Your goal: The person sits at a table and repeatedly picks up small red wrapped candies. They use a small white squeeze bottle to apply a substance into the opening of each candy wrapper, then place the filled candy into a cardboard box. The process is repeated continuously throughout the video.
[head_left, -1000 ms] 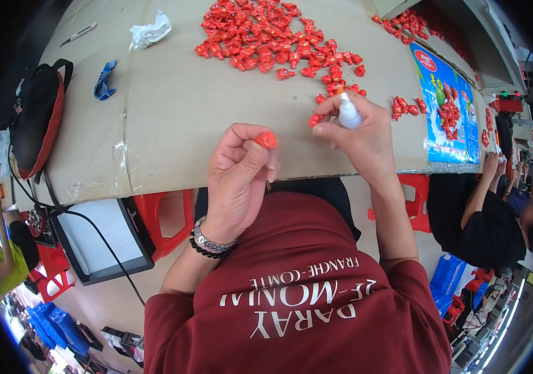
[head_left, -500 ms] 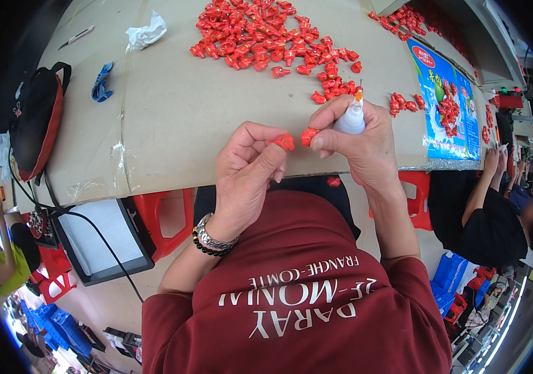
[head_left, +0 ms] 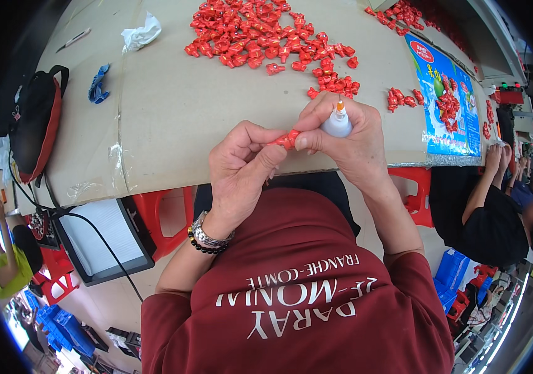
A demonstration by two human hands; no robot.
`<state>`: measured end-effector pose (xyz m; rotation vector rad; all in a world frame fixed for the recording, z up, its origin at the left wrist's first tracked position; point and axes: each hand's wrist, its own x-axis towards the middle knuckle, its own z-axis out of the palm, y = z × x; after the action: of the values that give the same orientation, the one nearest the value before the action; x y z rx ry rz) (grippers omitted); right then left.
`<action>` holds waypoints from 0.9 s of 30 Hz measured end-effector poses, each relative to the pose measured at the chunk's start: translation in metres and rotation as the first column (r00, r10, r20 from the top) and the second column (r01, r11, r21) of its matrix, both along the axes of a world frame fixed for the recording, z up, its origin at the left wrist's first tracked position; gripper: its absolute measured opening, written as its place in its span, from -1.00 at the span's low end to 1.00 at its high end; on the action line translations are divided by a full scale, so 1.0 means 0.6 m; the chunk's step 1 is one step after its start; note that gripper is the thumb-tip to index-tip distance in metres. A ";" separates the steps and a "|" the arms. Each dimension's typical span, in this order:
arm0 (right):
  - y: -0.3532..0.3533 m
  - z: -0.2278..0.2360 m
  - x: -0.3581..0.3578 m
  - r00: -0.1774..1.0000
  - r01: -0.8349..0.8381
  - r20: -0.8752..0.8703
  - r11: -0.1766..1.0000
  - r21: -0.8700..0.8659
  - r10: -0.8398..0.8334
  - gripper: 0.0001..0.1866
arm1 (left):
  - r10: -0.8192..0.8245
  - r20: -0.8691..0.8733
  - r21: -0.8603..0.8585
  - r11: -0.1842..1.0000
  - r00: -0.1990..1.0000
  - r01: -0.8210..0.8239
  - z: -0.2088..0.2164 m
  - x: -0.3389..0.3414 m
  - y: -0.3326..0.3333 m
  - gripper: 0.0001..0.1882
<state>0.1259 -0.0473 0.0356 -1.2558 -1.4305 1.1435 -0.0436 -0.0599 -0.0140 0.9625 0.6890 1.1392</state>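
Above the table's near edge, my left hand (head_left: 241, 165) pinches a small red plastic piece (head_left: 284, 143) between thumb and fingers. My right hand (head_left: 354, 140) meets it from the other side, thumb and forefinger closed on a second small red piece (head_left: 294, 134). The two pieces touch end to end; the fingertips partly hide them. Tucked in the same right hand is a white squeeze bottle (head_left: 337, 124) with an orange neck and a thin needle tip pointing away from me. Beyond my hands lies a big heap of similar red pieces (head_left: 251, 34).
On the cardboard-covered table (head_left: 173, 118) lie a crumpled tissue (head_left: 142, 31), a blue strip (head_left: 99, 84), a pen (head_left: 74, 40) and a black-red bag (head_left: 37, 124). Rightward, more red pieces rest on a blue printed sheet (head_left: 432, 81). A person in black (head_left: 488, 209) sits at the right.
My right hand has moved left, bringing its red piece against the one in my left hand. Before, a gap separated them. The bottle has travelled along with the right hand.
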 end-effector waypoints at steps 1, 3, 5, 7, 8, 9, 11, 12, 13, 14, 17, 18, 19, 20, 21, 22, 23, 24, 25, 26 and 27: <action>-0.001 -0.003 -0.002 0.999 0.003 -0.037 1.000 -0.020 -0.004 -0.84 | 0.009 0.007 -0.003 1.000 1.000 -0.009 0.001 0.002 0.000 -0.87; -0.004 -0.008 -0.006 0.994 0.006 -0.109 0.998 -0.060 -0.013 -0.83 | 0.020 0.012 0.001 1.000 1.000 -0.020 0.001 0.002 0.000 -0.88; -0.006 -0.013 -0.008 0.996 0.010 -0.087 0.999 -0.046 -0.014 -0.82 | 0.020 0.006 0.014 1.000 1.000 -0.020 -0.003 -0.001 0.000 -0.88; -0.008 -0.016 -0.009 0.993 0.007 -0.114 0.999 -0.052 -0.013 -0.80 | 0.011 0.003 0.032 0.999 1.000 -0.011 -0.004 -0.003 0.001 -0.88; -0.009 -0.016 -0.010 0.988 0.003 -0.153 0.998 -0.064 -0.012 -0.80 | 0.006 0.001 0.040 0.999 1.000 -0.006 -0.005 -0.004 0.002 -0.88; -0.009 -0.017 -0.011 0.981 -0.002 -0.192 0.997 -0.077 -0.012 -0.80 | 0.007 -0.005 0.043 0.999 1.000 -0.006 -0.004 -0.006 0.001 -0.88; -0.008 -0.021 -0.008 0.988 -0.014 -0.151 0.999 -0.049 0.007 -0.81 | 0.004 -0.017 0.050 0.999 1.000 -0.004 -0.002 -0.006 0.001 -0.88; -0.007 -0.022 -0.007 0.991 -0.020 -0.130 0.999 -0.035 0.016 -0.81 | 0.023 -0.022 0.064 0.998 1.000 -0.021 0.001 -0.004 0.001 -0.89; -0.007 -0.022 -0.007 0.991 -0.017 -0.134 1.000 -0.024 0.014 -0.81 | 0.042 -0.025 0.077 0.996 0.999 -0.039 0.004 -0.001 0.001 -0.89; -0.007 -0.022 -0.008 0.991 -0.014 -0.137 1.000 -0.013 0.012 -0.81 | 0.060 -0.029 0.091 0.994 0.998 -0.058 0.007 0.001 0.001 -0.90; -0.006 -0.020 -0.009 0.986 -0.006 -0.169 1.000 -0.014 0.004 -0.83 | 0.043 -0.072 0.074 0.997 0.997 -0.038 0.006 -0.001 0.003 -0.90; -0.003 -0.018 -0.010 0.983 -0.003 -0.184 1.000 -0.021 -0.001 -0.83 | 0.063 -0.092 0.096 0.994 0.994 -0.054 0.008 -0.001 0.007 -0.90; 0.001 -0.017 -0.008 0.987 -0.004 -0.161 1.000 0.007 0.005 -0.84 | 0.075 -0.114 0.111 0.992 0.991 -0.062 0.010 0.000 0.012 -0.90; 0.007 -0.019 -0.006 0.990 -0.006 -0.141 1.000 0.027 0.010 -0.84 | 0.085 -0.138 0.119 0.991 0.987 -0.069 0.011 0.000 0.014 -0.90; 0.012 -0.019 -0.006 0.993 -0.008 -0.121 0.999 0.046 0.014 -0.85 | 0.096 -0.116 0.140 0.987 0.989 -0.080 0.014 0.000 0.020 -0.90; 0.010 -0.017 -0.008 0.993 -0.010 -0.119 0.999 0.052 0.016 -0.85 | 0.101 -0.095 0.151 0.985 0.990 -0.086 0.018 -0.002 0.024 -0.89; 0.017 -0.011 -0.012 0.993 -0.014 -0.116 0.997 0.073 0.023 -0.86 | 0.111 -0.072 0.177 0.980 0.991 -0.097 0.022 -0.003 0.033 -0.89; 0.024 -0.007 -0.014 0.993 -0.018 -0.112 0.995 0.095 0.029 -0.87 | 0.124 -0.080 0.180 0.978 0.989 -0.108 0.024 -0.005 0.037 -0.89; 0.030 -0.009 -0.011 0.991 -0.038 -0.127 0.997 0.068 0.046 -0.86 | 0.131 -0.083 0.184 0.976 0.988 -0.114 0.024 -0.005 0.040 -0.89; 0.037 -0.012 -0.009 0.986 -0.068 -0.148 0.997 0.042 0.073 -0.85 | 0.149 -0.090 0.190 0.973 0.985 -0.130 0.024 -0.007 0.041 -0.89; 0.039 -0.010 -0.010 0.981 -0.098 -0.169 0.995 0.018 0.100 -0.83 | 0.139 -0.084 0.196 0.973 0.987 -0.121 0.022 -0.008 0.042 -0.89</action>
<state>0.1201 -0.0240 0.0296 -1.0632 -1.3810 1.2774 -0.0481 -0.0349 -0.0006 1.1540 0.7397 1.2977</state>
